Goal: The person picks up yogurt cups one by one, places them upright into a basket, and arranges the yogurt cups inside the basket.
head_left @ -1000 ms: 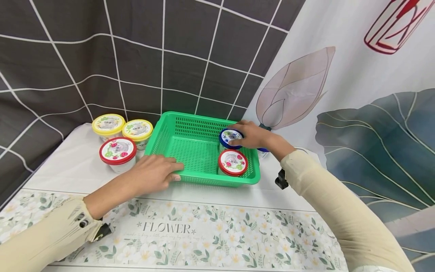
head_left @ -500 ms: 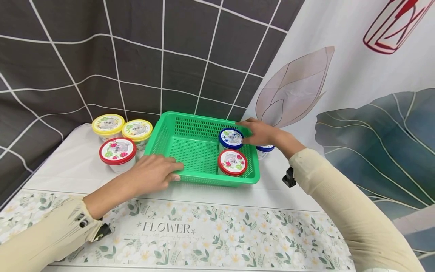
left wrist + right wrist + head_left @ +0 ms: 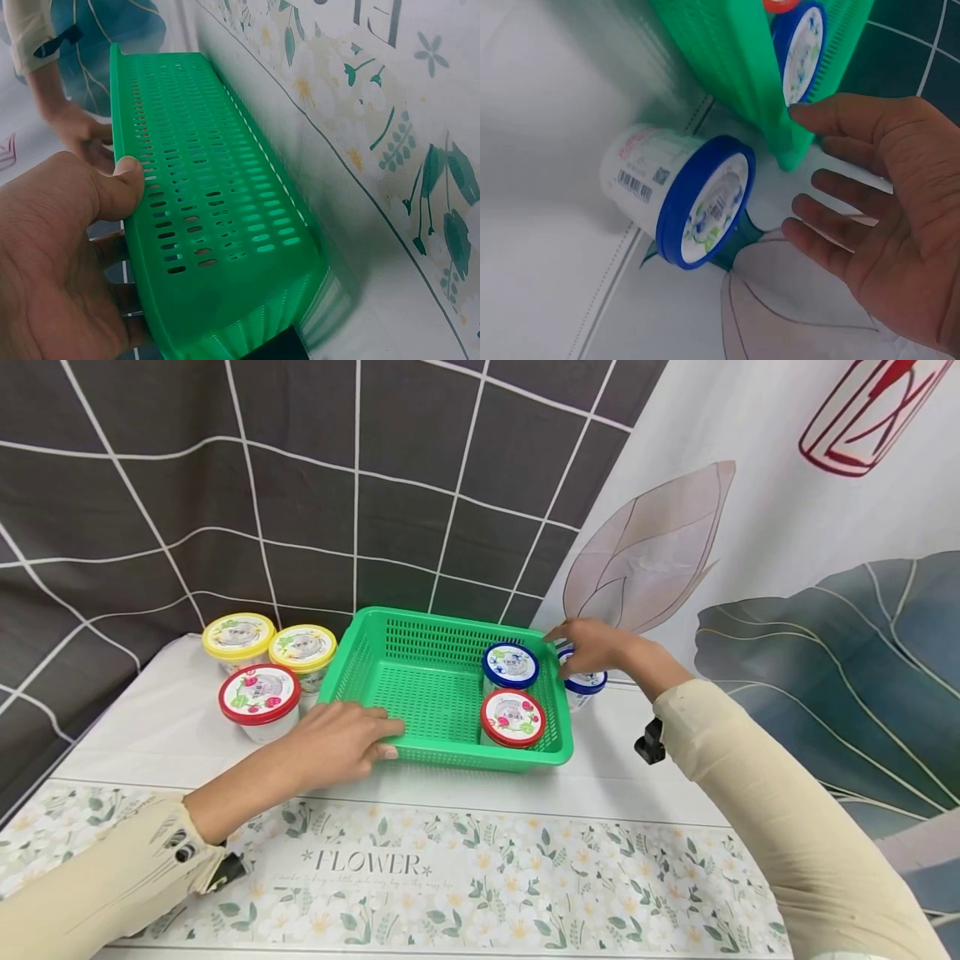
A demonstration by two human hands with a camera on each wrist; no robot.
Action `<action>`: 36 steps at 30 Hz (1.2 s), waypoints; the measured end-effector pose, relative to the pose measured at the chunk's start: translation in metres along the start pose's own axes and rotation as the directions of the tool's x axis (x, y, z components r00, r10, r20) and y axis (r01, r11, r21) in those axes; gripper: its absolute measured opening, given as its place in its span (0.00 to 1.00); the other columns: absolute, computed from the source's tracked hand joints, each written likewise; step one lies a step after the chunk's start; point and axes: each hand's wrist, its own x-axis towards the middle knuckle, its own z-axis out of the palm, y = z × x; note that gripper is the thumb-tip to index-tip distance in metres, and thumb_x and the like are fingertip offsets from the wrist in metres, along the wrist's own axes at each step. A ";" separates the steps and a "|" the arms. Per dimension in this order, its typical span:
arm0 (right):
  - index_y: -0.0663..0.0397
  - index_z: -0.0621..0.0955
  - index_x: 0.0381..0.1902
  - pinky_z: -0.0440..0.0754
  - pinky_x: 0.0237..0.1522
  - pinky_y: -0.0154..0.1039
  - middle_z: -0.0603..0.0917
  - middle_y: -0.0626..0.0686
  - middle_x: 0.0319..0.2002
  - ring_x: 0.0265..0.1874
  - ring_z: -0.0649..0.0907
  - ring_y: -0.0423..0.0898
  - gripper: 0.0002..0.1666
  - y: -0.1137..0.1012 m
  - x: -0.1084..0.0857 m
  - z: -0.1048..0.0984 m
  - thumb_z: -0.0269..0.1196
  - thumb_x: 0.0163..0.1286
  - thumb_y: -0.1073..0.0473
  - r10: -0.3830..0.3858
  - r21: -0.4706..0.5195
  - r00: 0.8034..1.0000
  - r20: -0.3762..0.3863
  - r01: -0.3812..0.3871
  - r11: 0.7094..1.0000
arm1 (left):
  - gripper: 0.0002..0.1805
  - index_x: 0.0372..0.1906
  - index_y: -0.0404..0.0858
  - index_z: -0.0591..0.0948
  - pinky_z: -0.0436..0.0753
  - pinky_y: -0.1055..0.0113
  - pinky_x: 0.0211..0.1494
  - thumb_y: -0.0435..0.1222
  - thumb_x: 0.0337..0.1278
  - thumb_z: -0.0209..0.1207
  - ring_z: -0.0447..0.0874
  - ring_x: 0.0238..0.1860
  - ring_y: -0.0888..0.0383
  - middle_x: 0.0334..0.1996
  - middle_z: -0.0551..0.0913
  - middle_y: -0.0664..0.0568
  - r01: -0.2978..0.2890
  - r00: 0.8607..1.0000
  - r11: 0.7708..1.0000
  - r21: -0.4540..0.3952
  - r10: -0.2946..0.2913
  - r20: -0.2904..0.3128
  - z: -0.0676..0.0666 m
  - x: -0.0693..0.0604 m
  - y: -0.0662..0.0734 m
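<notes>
A green plastic basket (image 3: 442, 758) stands on the table, and my left hand (image 3: 337, 745) grips its near rim at the left. In the left wrist view the thumb (image 3: 129, 180) lies on the outer wall, the other fingers behind the rim. Inside the basket, at its right end, are a blue-lidded tub (image 3: 510, 666) and a red-lidded tub (image 3: 513, 719). Over the right rim my right hand (image 3: 596, 647) holds nothing, its fingers apart and loosely bent. Another blue-lidded tub (image 3: 705, 210) stands outside the basket, close to that hand, which partly covers it in the head view.
Left of the basket stand two yellow-lidded tubs, one (image 3: 238, 637) behind the other (image 3: 303, 648), and a red-lidded tub (image 3: 260, 695). A dark gridded cloth (image 3: 300, 485) hangs right behind the basket. A floral strip (image 3: 450, 877) runs along the table's front.
My right hand has let go of the blue-lidded tub in the basket and moved right, over the rim to the tub outside. The left hand keeps its place on the rim.
</notes>
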 end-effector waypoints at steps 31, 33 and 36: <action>0.54 0.74 0.84 0.74 0.75 0.79 0.74 0.71 0.80 0.78 0.73 0.75 0.56 0.031 0.000 0.019 0.85 0.61 0.55 0.148 0.017 0.987 0.057 -0.149 0.989 | 0.08 0.40 0.51 0.82 0.74 0.60 0.33 0.43 0.77 0.69 0.72 0.29 0.57 0.30 0.78 0.59 0.000 1.000 1.000 -0.005 0.000 0.003 0.001 0.002 -0.001; 0.53 0.74 0.84 0.75 0.75 0.79 0.74 0.71 0.80 0.78 0.74 0.74 0.56 0.033 0.002 0.021 0.86 0.61 0.55 0.146 0.017 0.988 0.056 -0.147 0.989 | 0.07 0.40 0.51 0.82 0.75 0.59 0.33 0.43 0.77 0.69 0.73 0.30 0.57 0.31 0.79 0.59 0.003 1.000 1.000 -0.003 -0.003 0.006 0.001 0.002 -0.001; 0.53 0.74 0.84 0.75 0.75 0.78 0.75 0.70 0.80 0.78 0.74 0.74 0.56 0.034 0.005 0.024 0.86 0.61 0.55 0.142 0.016 0.988 0.060 -0.143 0.990 | 0.07 0.41 0.51 0.83 0.76 0.59 0.34 0.43 0.77 0.69 0.73 0.30 0.57 0.31 0.79 0.59 0.003 1.000 1.000 -0.001 -0.003 0.007 0.002 0.001 -0.001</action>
